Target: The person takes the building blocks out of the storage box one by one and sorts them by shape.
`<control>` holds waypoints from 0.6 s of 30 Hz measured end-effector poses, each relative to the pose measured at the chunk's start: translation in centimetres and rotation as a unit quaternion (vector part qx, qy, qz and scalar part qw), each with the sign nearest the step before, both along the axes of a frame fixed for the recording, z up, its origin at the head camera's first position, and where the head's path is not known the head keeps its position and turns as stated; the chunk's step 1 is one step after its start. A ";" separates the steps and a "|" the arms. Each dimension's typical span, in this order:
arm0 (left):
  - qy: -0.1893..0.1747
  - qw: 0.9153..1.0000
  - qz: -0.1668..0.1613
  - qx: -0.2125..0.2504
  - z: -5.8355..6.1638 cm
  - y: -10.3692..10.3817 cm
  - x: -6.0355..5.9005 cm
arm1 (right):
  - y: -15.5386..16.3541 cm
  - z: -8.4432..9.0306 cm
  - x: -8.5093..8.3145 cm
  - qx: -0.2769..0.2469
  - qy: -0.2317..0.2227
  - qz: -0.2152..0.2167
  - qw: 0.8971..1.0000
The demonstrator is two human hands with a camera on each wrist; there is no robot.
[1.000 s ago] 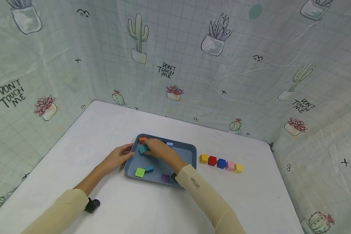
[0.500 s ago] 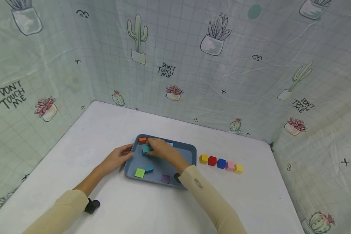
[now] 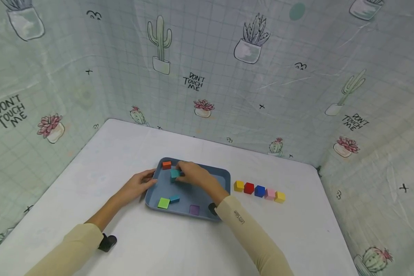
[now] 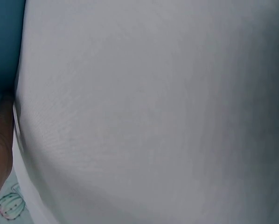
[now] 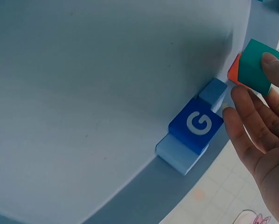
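And here's the teal block, inside the tray toward ten o'clock, pinched by the right hand: thumb on one face, fingers clamped opposite. Not released, so this placement looks unfinished! Just beside it, apart toward eleven, sits the orange block. Round at eight, the lime block and the small blue block look settled; the purple block lies between five and six. The right wrist view adds a dark-blue G block between two paler ones by the tray's edge. Tray work part-done, I'd judge, with five cubes outside at three o'clock: yellow, red, blue, pink, yellow again, lined up on the tabletop.

Nine o'clock, the left hand is at the rim; whether its fingers are curled round it, I can't tell. The left wrist view is mostly blank white. The right hand masks the tray's twelve o'clock from overhead, and whether the teal block touches the floor is unclear.
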State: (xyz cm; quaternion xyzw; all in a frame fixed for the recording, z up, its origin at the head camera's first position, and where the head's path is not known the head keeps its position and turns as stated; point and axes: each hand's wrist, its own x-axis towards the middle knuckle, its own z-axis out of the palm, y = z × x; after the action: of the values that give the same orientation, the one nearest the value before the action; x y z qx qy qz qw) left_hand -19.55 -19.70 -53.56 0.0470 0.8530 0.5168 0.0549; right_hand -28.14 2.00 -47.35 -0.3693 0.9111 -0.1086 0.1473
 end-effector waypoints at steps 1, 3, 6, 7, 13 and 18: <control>-0.001 1.000 -0.001 0.000 0.0 0.0 0.0 | 0.2 0.1 0.0 -0.001 -0.002 -0.001 1.000; -0.004 1.000 -0.001 0.001 -0.1 0.0 0.0 | 0.5 0.2 0.0 -0.002 -0.002 -0.001 1.000; -0.007 1.000 0.000 0.002 -0.1 -0.1 0.2 | 1.0 0.5 0.1 -0.003 -0.001 -0.002 1.000; -0.007 1.000 0.000 0.002 -0.1 -0.1 0.2 | 1.2 0.5 0.1 -0.003 0.001 -0.002 1.000; -0.002 1.000 -0.002 -0.005 0.0 -0.1 0.2 | 2.3 0.9 0.1 -0.003 0.011 -0.014 1.000; 0.002 1.000 -0.001 -0.014 0.0 -0.1 0.0 | 3.4 1.4 0.1 -0.007 0.011 -0.023 1.000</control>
State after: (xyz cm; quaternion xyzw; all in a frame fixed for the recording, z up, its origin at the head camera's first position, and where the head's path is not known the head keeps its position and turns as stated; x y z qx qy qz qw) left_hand -19.51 -19.75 -53.60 0.0483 0.8603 0.5045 0.0547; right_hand -28.07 5.37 -45.90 -0.3503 0.9202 -0.1145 0.1316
